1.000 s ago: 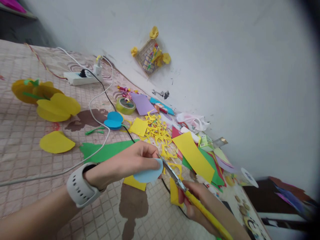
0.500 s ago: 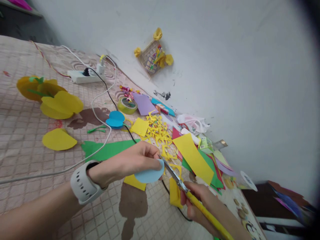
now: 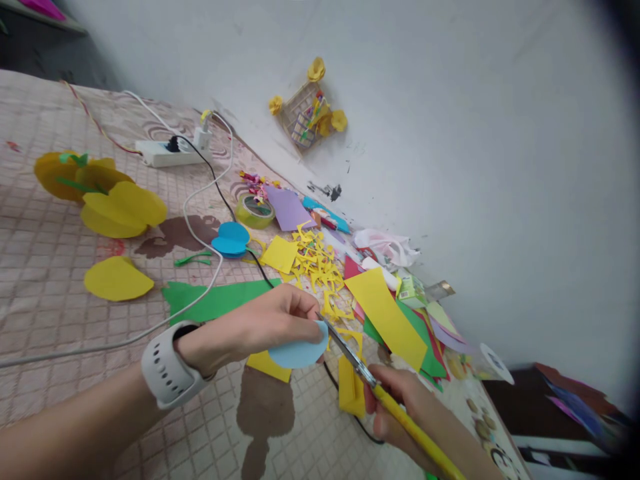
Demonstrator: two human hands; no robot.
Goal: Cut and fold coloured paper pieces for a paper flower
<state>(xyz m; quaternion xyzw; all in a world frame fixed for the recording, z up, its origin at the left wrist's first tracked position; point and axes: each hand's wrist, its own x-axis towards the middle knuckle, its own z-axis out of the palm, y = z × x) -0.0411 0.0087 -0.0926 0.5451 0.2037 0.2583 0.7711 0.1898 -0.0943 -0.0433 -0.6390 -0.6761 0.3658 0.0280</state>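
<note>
My left hand [image 3: 280, 320], with a pale watch band [image 3: 167, 367] on the wrist, pinches a light blue rounded paper piece [image 3: 297, 348] between thumb and fingers. My right hand [image 3: 400, 407] is closed around a yellow tool with a long metal blade [image 3: 347, 350], apparently a cutter or scissors. The blade's tip lies at the paper's upper right edge, close to my left fingertips. Under my left wrist lies a green paper sheet [image 3: 220, 300], and a yellow paper piece [image 3: 270, 366] shows beneath the blue one.
Yellow scraps [image 3: 317, 260], a tape roll [image 3: 255, 210] and a blue folded shape [image 3: 231, 240] lie beyond my hands. Yellow folded shapes [image 3: 123, 210] sit left, near a power strip [image 3: 173, 153] with trailing cables. Coloured sheets [image 3: 390, 317] lie right, along the wall.
</note>
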